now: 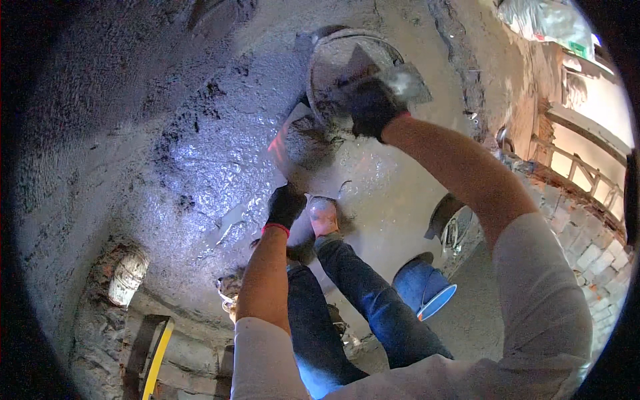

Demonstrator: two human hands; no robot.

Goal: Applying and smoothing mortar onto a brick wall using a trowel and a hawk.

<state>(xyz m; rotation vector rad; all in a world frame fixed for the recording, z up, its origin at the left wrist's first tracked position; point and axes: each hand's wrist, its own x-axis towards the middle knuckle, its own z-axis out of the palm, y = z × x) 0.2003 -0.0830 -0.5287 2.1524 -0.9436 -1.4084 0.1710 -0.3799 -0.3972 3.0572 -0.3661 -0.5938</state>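
My gloved left hand (287, 205) is closed on the near end of a flat grey plasterer's board (319, 181), with a dark heap of wet mortar (308, 141) on it. Farther off and to the right, my gloved right hand (373, 108) grips a trowel (409, 84); its handle is hidden in the glove. The trowel is over a round bucket (311, 87) with grey mortar inside. The board's far end is close against the bucket's near side. My bare foot or shoe, smeared with grey, stands just beyond my left hand.
Wet grey mortar coats the surface (220, 160) on the left. A blue bucket (419, 285) is right of my legs, near a dark container (453, 223). A yellow-edged level (157, 357) leans at lower left, below a whitish pipe end (128, 277). Brickwork (593, 263) borders the right.
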